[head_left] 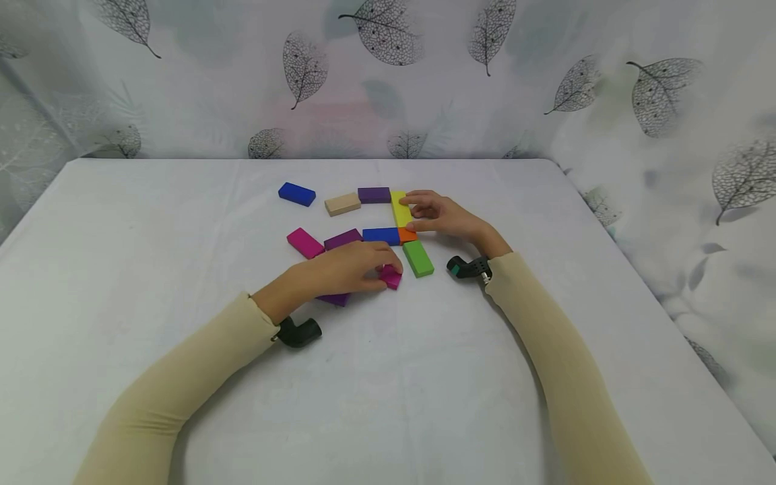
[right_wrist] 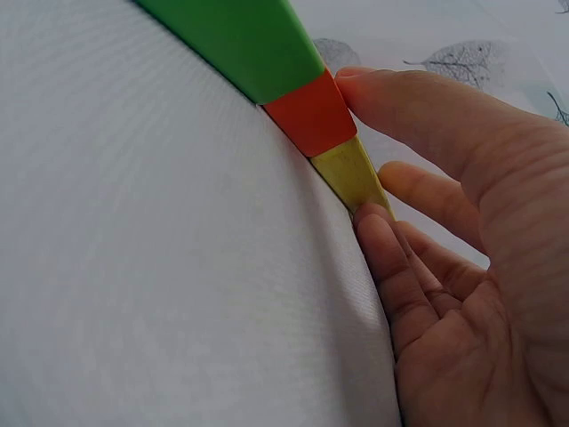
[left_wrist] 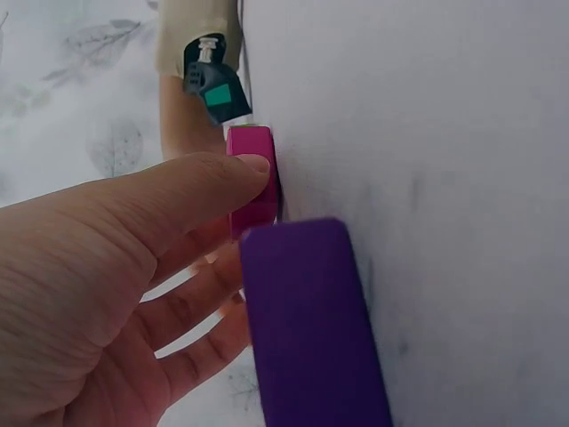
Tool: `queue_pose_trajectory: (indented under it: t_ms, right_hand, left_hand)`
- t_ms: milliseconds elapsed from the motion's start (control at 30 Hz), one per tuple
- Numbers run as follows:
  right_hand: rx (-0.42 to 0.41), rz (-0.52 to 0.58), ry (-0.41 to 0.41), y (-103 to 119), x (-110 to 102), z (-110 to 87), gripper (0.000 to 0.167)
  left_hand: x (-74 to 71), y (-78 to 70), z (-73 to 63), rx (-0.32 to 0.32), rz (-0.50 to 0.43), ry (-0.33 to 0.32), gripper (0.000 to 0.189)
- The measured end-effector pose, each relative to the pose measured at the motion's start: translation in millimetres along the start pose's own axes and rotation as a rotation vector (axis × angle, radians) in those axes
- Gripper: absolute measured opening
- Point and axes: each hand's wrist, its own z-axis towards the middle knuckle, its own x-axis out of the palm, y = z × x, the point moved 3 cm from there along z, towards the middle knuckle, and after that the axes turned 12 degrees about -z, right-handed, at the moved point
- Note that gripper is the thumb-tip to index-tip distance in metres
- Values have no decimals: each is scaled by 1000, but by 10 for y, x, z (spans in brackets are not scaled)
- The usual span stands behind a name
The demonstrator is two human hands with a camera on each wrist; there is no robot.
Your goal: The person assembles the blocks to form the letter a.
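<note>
My left hand (head_left: 345,268) pinches a magenta block (head_left: 391,277) between thumb and fingers, low over the white table. In the left wrist view the thumb lies across its face, and a purple block (left_wrist: 311,320) stands in front. My right hand (head_left: 447,217) touches two blocks: the thumb is at an orange block (head_left: 407,235), and fingertips meet a yellow block (head_left: 400,210). The right wrist view shows these fingers loosely bent beside the yellow block, with a green block (right_wrist: 240,44) joining the orange one. Part of the purple block by my left palm is hidden.
A blue block (head_left: 381,236) and a purple block (head_left: 343,238) lie left of the orange one. Farther back are a purple block (head_left: 374,195), a wooden block (head_left: 343,204) and another blue block (head_left: 297,194). A pink block (head_left: 305,243) lies left.
</note>
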Motion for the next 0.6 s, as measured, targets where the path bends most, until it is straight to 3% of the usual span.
queue_pose_trajectory:
  t_ms: [467,600]
  right_hand:
    - [7,-17,-2,43,-6,-15,56]
    - [16,-21,-2,51,-6,-22,55]
  left_hand:
    - [108,-118,134,101,-17,56,32]
    - [135,-129,168,96,-36,73,32]
